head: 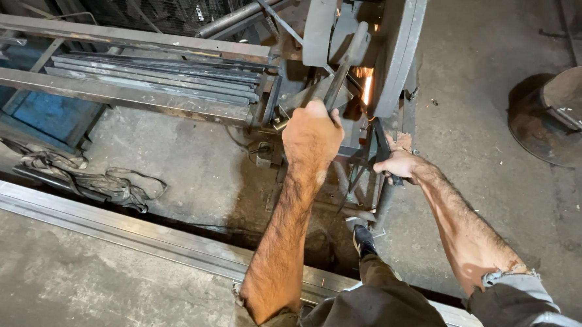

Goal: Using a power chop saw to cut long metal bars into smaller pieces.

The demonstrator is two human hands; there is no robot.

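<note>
A grey chop saw (390, 41) throws orange sparks (367, 88) beside stacked flat steel bars (156, 74). The left hand (311, 135) is clenched around the saw's dark lever handle (342, 70); the right hand (399, 164) grips a thin metal strip (380, 143) below the blade.

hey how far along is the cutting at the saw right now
Done: nothing shows as finished; no cut-off pieces can be made out. In hand: sparks fly at the chop saw, so a cut is under way. The left hand grips the saw lever; the right hand holds dark bars below the blade. Left: a stack of flat bars lies on the feed rack, seemingly uncut.
</note>
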